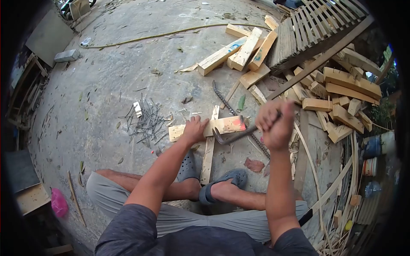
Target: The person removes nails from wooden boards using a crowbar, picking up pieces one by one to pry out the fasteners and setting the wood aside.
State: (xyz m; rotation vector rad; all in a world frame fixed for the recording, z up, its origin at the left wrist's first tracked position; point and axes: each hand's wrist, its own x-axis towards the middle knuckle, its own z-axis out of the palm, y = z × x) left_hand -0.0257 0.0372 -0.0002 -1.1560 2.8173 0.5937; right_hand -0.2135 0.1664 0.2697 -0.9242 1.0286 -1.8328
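Note:
My left hand lies over a short wooden block, fingers bent across its top face. The block has a reddish-pink patch at its right end and rests across a narrow wood strip on the concrete. My right hand is wrapped around a dark crowbar. Its hooked end is at the block's near edge, just right of my left hand. A ribbed steel bar runs diagonally on the ground and passes behind the block.
Left of the block is a heap of nails with a small white piece on it. Wooden blocks lie ahead, and more are piled at right beside a slatted pallet. A yellowish hose crosses the floor.

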